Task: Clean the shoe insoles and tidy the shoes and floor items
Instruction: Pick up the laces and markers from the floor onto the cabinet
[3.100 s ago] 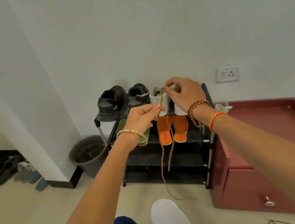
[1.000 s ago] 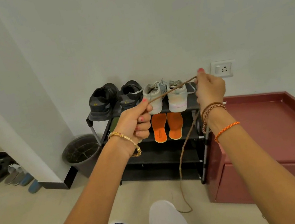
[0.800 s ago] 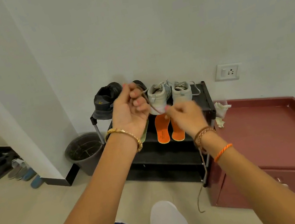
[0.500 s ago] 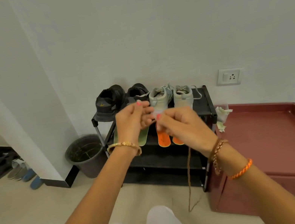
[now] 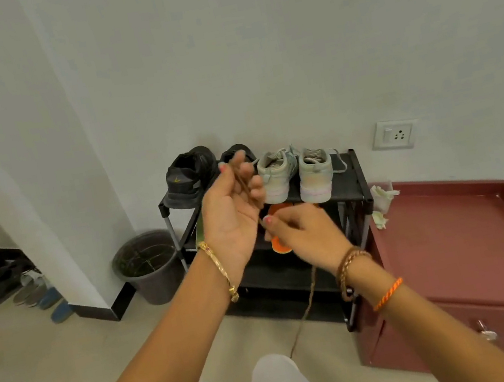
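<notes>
Lace (image 5: 245, 188) is the thing to watch: a brown shoelace looped over the fingers (image 5: 255, 187) of your left hand (image 5: 232, 218), which is raised palm toward you with the fingers loosely curled round the coils. From there the lace drops a short way to your right hand (image 5: 305, 235), just below and to the right, where thumb and forefinger pinch it. Beyond that pinch the free tail runs down past your right wrist toward the floor (image 5: 55, 360), so its long axis lies nearly upright, slanting toward you. I judge you are winding it into a bundle; the next wrap turns on carrying the pinched part up and over the left fingers. The right hand is nearer the loose tail. Behind your hands stands the shoe rack (image 5: 349, 187), with pale sneakers (image 5: 295, 176) on top.
</notes>
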